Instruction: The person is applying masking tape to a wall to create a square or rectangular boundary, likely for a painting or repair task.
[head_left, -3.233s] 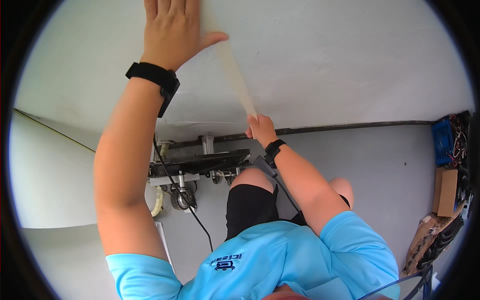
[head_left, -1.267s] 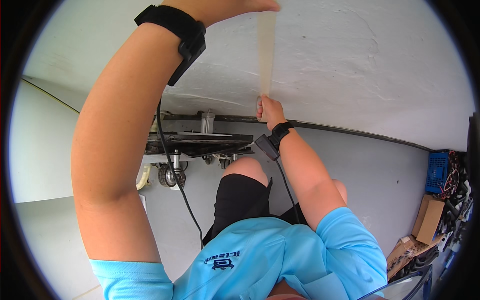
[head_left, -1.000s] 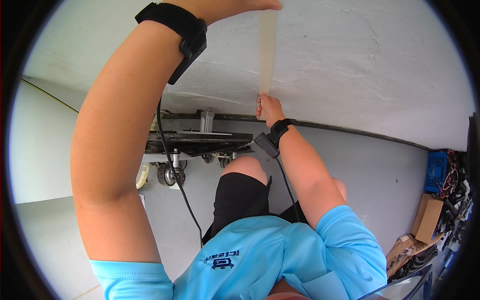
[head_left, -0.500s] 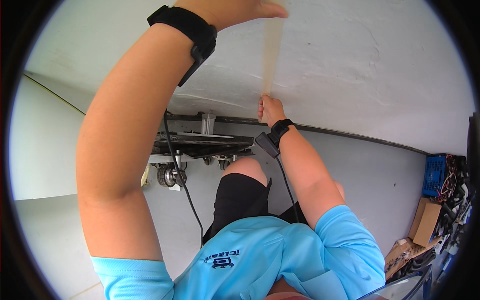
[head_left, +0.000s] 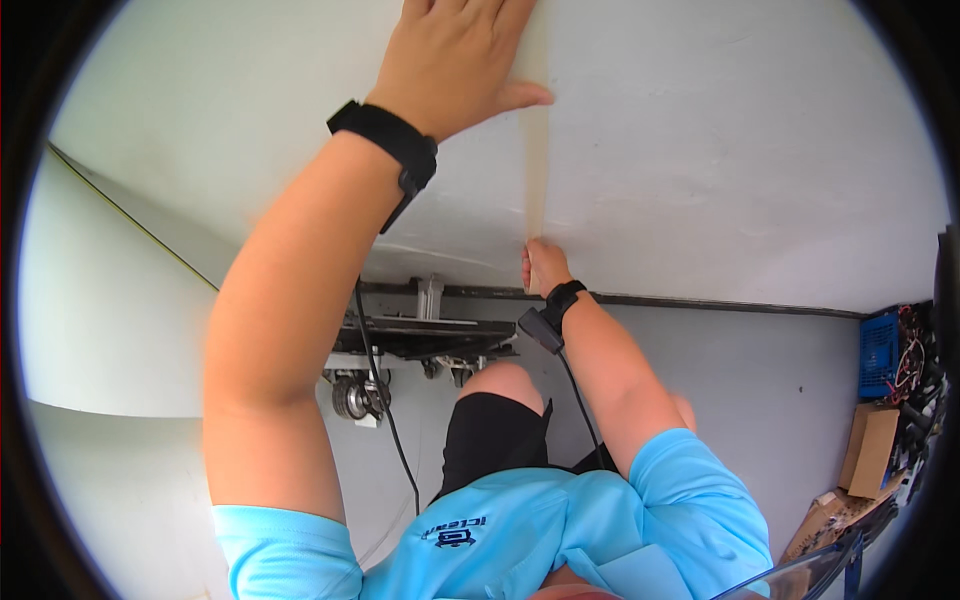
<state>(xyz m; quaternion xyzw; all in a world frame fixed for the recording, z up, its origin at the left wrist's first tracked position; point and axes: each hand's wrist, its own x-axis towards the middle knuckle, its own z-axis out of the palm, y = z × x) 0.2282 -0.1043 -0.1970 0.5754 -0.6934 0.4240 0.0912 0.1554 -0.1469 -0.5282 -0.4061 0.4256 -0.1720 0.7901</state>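
Observation:
A pale, see-through strip of tape [head_left: 537, 180] runs straight down a light grey-white panel [head_left: 700, 160]. High on the panel, my left hand [head_left: 455, 65] lies flat with its thumb stretched out across the tape; its fingertips are cut off by the top edge of the view. Lower down, my right hand [head_left: 548, 266] is closed round the lower part of the strip, close to the panel's dark bottom edge. A short piece of tape shows below those fingers. Both wrists wear black straps, with a small black box at the right one.
Beneath the panel are a black metal frame [head_left: 440, 336] and a wheel [head_left: 352, 397], left of my knees. A curved white panel [head_left: 110, 310] stands at the left. At the right lie a blue crate [head_left: 880, 355], a cardboard box [head_left: 868, 452] and tangled cables. Black cords hang by both arms.
The view has shifted, so the panel, frame and my right hand appear lower. More of my left hand shows, its thumb lower on the tape. My right hand still grips the strip.

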